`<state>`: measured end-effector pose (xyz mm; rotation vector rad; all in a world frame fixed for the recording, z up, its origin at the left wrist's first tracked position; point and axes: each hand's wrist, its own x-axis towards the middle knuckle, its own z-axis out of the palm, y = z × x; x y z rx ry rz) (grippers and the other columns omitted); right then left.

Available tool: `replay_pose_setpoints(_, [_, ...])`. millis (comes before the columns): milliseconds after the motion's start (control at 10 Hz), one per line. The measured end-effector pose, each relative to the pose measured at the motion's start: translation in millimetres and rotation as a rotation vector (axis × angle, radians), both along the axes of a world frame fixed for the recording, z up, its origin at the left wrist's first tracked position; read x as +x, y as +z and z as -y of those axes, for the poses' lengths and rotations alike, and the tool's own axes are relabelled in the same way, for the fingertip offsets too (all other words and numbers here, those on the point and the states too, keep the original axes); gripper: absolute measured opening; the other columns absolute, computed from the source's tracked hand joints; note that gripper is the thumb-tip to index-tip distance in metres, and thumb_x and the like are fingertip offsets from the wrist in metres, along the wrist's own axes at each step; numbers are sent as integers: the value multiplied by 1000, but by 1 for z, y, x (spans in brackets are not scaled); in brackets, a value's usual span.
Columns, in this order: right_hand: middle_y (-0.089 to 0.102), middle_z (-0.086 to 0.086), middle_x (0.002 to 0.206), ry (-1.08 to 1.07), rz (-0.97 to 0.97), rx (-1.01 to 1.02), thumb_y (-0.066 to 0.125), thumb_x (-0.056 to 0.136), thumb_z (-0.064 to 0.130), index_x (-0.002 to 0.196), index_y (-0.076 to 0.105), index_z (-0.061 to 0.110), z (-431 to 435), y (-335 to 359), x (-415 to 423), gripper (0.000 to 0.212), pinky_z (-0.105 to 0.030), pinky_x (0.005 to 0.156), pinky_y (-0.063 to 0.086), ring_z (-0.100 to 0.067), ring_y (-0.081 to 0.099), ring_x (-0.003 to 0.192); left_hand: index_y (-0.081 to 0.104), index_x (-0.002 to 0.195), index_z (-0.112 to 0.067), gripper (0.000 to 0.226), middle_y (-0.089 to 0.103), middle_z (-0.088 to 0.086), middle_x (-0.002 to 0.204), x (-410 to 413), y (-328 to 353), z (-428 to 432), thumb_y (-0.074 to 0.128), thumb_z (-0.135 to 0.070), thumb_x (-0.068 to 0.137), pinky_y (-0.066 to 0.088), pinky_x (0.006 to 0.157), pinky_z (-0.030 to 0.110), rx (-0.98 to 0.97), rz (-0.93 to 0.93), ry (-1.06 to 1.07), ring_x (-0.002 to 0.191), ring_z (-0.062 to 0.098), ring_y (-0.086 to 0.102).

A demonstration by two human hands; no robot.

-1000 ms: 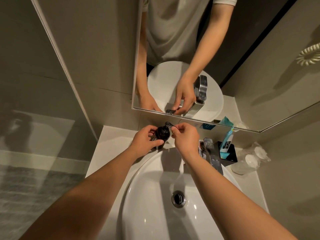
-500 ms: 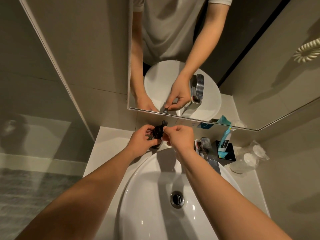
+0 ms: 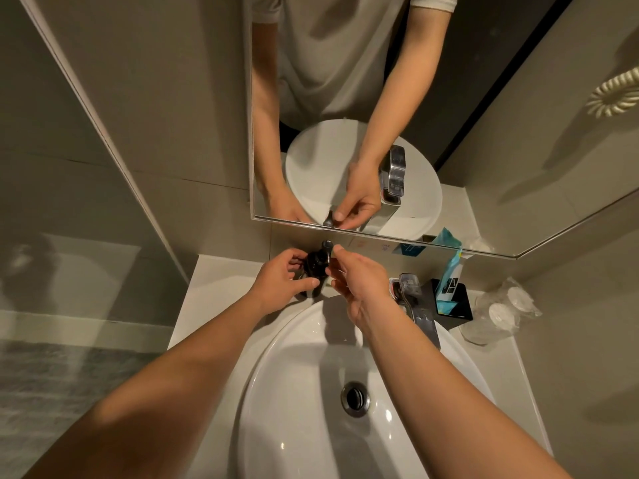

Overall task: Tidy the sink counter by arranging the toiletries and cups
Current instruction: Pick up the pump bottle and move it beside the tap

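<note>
A dark pump bottle (image 3: pixel 315 267) stands on the white counter (image 3: pixel 214 281) behind the sink, close to the mirror. My left hand (image 3: pixel 280 281) wraps around its body from the left. My right hand (image 3: pixel 356 281) pinches the bottle's pump nozzle (image 3: pixel 326 245) between thumb and fingers; the nozzle points toward the mirror. At the back right, two upturned clear cups in plastic wrap (image 3: pixel 498 311) sit on the counter. Beside them a black holder (image 3: pixel 453 302) carries a teal toiletry packet (image 3: pixel 449 271).
The white basin (image 3: pixel 301 409) with its metal drain (image 3: pixel 354 398) fills the foreground. A chrome faucet (image 3: pixel 416 309) rises at its right rear. The mirror (image 3: pixel 484 133) and walls close off the back and right; a glass panel stands to the left.
The pump nozzle has been turned from pointing right to pointing toward the mirror. Both hands stay on the bottle, shifted slightly left and back.
</note>
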<state>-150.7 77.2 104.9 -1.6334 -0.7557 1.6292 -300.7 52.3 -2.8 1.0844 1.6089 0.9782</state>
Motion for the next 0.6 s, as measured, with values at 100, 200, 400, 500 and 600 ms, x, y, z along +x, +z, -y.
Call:
replay_pose_setpoints(100, [77, -8, 96, -31, -17, -10, 74, 89, 18, 92, 73, 14, -1, -3, -1, 5, -30, 68, 52, -20, 71, 84, 58, 129, -27, 65, 65, -3, 125, -1, -2, -1, 90, -28, 72, 49, 108, 44, 5, 2, -7, 121, 18, 61])
replay_pose_setpoints(200, [77, -8, 94, -21, -8, -17, 74, 89, 15, 91, 74, 14, -2, -4, -2, 3, -28, 69, 51, -18, 71, 83, 58, 128, -26, 64, 65, -2, 124, -3, -3, -2, 90, -26, 73, 49, 108, 46, 4, 8, -18, 121, 20, 61])
replay_pose_setpoints(400, [76, -5, 89, -18, -2, -1, 74, 89, 15, 89, 74, 14, -1, -5, -2, 1, -26, 69, 52, -17, 70, 82, 57, 129, -26, 65, 65, -1, 124, -3, -2, -2, 90, -27, 72, 49, 108, 46, -8, 0, -25, 121, 20, 61])
replay_pose_setpoints(500, [76, -5, 88, -4, 17, 37, 72, 90, 16, 91, 74, 14, 1, -6, -1, 3, -29, 72, 51, -18, 69, 84, 57, 131, -25, 67, 66, -1, 126, -3, -5, -1, 89, -26, 73, 48, 108, 47, -2, -3, -21, 122, 19, 61])
replay_pose_setpoints(600, [77, -5, 94, 42, 137, 150, 70, 91, 18, 98, 75, 14, 7, -7, 1, 10, -29, 76, 51, -22, 72, 95, 56, 133, -20, 65, 67, -1, 125, -2, 2, 5, 87, -22, 76, 48, 109, 44, 10, -7, -12, 121, 16, 61])
